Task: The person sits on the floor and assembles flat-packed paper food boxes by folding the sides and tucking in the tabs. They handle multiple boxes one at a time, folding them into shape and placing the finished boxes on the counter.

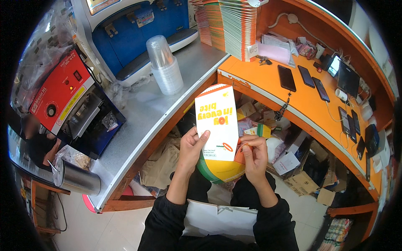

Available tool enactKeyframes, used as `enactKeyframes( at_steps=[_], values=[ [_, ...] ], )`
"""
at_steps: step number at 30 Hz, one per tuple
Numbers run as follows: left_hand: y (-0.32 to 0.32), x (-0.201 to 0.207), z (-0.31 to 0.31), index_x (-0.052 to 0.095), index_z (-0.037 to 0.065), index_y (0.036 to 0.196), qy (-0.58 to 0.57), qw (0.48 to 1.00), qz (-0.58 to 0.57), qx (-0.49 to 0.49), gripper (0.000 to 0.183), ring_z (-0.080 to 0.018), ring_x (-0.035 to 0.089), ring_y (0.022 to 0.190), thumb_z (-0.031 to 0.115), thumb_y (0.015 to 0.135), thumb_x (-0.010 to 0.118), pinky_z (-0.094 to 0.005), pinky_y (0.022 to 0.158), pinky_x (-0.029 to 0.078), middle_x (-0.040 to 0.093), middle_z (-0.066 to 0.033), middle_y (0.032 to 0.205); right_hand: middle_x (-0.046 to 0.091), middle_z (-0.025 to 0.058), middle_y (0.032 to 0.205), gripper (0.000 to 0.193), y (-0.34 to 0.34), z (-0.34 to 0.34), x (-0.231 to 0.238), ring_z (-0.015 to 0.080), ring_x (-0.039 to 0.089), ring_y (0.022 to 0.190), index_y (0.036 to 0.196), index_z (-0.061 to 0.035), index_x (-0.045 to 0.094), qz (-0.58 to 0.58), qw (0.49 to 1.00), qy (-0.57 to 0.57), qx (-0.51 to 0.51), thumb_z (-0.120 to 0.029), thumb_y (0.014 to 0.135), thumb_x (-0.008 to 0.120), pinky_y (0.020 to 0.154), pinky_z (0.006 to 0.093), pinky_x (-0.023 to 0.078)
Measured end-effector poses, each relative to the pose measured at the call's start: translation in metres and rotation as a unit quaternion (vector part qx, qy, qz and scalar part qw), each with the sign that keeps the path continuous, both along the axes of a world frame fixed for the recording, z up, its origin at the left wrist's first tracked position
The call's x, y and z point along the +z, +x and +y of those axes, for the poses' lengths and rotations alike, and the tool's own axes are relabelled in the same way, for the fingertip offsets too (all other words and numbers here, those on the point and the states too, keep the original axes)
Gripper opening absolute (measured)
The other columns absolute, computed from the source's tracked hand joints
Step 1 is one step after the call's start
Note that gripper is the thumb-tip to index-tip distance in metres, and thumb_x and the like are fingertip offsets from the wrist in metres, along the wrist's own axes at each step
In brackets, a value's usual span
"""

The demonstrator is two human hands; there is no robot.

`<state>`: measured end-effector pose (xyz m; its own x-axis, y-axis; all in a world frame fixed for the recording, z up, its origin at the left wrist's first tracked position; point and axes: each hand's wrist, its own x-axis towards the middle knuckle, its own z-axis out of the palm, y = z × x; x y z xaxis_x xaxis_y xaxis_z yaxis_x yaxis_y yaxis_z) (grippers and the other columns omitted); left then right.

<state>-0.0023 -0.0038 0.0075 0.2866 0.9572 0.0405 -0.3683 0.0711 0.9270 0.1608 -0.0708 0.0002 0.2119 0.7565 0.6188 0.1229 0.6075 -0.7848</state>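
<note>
In front of me is a white food carton [217,129] with yellow and red print and an orange top edge, its lettering upside down to me. My left hand [191,148] is closed on its left side, thumb lying on the printed face. At the lower right edge, my right hand [254,157] pinches with bent fingers by an orange flap of the carton; its fingertips are partly hidden. Under it, a yellow and green printed piece [224,169] lies over my lap. Nearer me, a white cardboard piece [217,219] rests across my lap.
A metal counter [134,138] at left bears stacked plastic cups [167,77], a red cup sealer [63,94] and a steel canister [79,178]. On the orange desk [268,77] stand stacked flat cartons [228,29] beside several phones [287,78]. Boxes [301,182] crowd the shelf below.
</note>
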Motion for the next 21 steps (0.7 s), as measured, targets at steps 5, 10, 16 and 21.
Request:
enactKeyframes(
  at_steps=[5,10,16,21],
  values=[
    [0.0042,0.0005,-0.004,0.054,-0.002,0.098,0.012,0.999,-0.018,0.044,0.017,-0.0087,0.062,0.076,0.012,0.089,0.057,-0.0209,0.068,0.049,0.067,-0.0108,0.09,0.054,0.0161,0.102,0.007,0.0012,-0.0001,-0.0004,0.0171,0.052,0.089,0.095,-0.0013,0.041,-0.038,0.996,0.03,-0.078,-0.001,0.09,0.046,0.082,0.0284,0.041],
    [0.0034,-0.0015,-0.004,0.054,-0.002,0.097,0.032,0.998,-0.024,0.053,0.017,-0.0086,0.062,0.076,0.012,0.088,0.058,-0.0203,0.067,0.049,0.067,-0.0109,0.089,0.053,0.0153,0.1,0.006,0.0024,0.0007,0.0003,0.0167,0.051,0.087,0.094,-0.0015,0.042,-0.05,0.998,0.003,-0.032,0.0,0.09,0.046,0.081,0.0278,0.041],
    [-0.0017,-0.0006,-0.0019,0.054,-0.002,0.097,0.014,0.999,0.008,0.028,0.018,-0.0088,0.062,0.074,0.013,0.088,0.058,-0.0204,0.066,0.049,0.067,-0.0106,0.088,0.057,0.0141,0.094,0.007,0.004,0.0006,0.0034,0.0169,0.055,0.087,0.092,0.0001,0.046,0.043,0.994,-0.067,0.076,-0.002,0.088,0.051,0.08,0.0268,0.043],
    [0.0036,0.0008,-0.004,0.054,-0.003,0.098,0.022,0.999,-0.015,0.046,0.018,-0.0092,0.062,0.075,0.012,0.088,0.058,-0.0208,0.066,0.049,0.067,-0.0106,0.089,0.057,0.015,0.097,0.006,-0.0027,0.0005,-0.0022,0.017,0.056,0.089,0.091,-0.0003,0.045,0.033,0.999,-0.005,-0.043,-0.001,0.088,0.05,0.082,0.0273,0.042]
  ],
)
